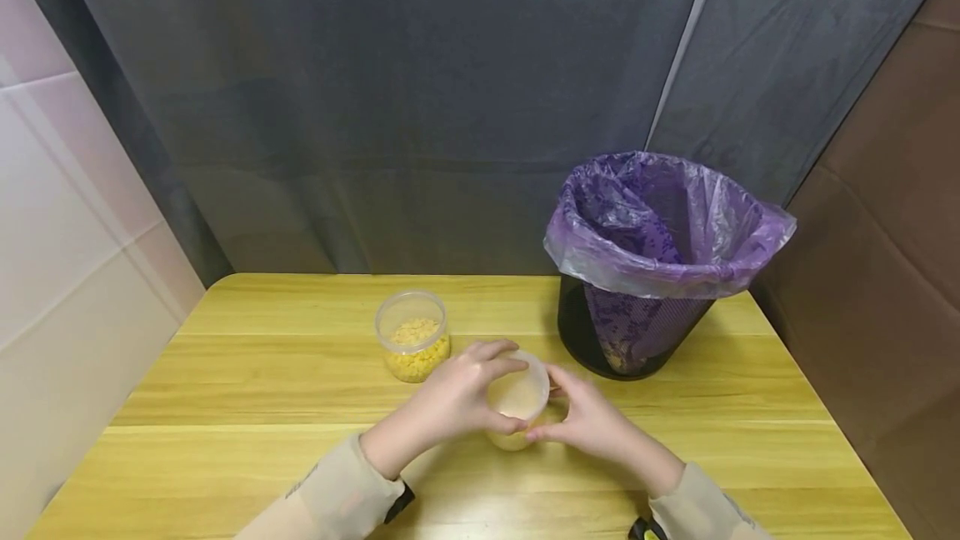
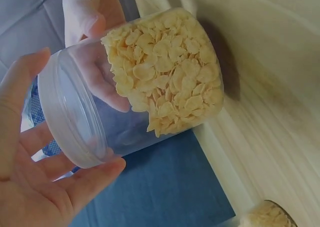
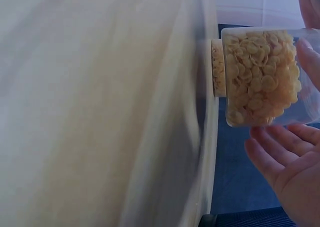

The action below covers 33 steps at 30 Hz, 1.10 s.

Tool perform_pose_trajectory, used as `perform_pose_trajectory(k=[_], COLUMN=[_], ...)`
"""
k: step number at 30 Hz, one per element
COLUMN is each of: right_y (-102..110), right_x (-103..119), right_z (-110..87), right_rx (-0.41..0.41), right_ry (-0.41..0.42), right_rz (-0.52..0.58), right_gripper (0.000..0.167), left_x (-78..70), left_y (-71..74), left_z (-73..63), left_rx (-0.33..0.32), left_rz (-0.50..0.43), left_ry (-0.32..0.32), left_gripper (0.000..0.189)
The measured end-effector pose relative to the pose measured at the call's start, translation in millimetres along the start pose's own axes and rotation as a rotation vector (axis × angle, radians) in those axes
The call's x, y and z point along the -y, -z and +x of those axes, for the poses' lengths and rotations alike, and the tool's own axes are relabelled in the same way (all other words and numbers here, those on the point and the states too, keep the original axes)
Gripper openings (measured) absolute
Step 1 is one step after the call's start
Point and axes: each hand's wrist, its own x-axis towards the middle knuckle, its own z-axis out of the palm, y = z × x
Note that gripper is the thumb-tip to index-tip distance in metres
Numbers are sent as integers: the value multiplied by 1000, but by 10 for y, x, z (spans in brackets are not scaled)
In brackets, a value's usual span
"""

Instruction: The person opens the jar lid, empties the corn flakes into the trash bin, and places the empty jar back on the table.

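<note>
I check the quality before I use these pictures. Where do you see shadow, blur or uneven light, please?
Head view: bright tabletop against a dark curtain; left wrist view: the jar and its flakes fairly sharp, a dark shadow beside the base; right wrist view: dim overall, the large stretch of tabletop on the left smeared and soft.

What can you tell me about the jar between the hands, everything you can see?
The round jar is clear and looks like plastic, partly filled with pale yellow flakes. A whitish see-through lid covers it. It is roughly upright, its base seemingly just off the wood-look table. The left hand holds the lid; the right hand holds the jar's side.
</note>
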Motion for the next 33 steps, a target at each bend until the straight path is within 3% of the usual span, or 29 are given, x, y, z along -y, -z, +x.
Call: perform_pose_trajectory(k=[13, 33], right_y=[-16, -71], right_x=[-31, -98], right_z=[-156, -167], right_rx=[67, 90], right_ry=[30, -9], right_rz=[15, -12], right_gripper=[86, 87], left_x=[-39, 4], left_y=[-70, -117], left_z=[-109, -140], left_rx=[46, 115], left_rz=[-5, -1], left_ry=[-106, -108], left_gripper=[64, 68])
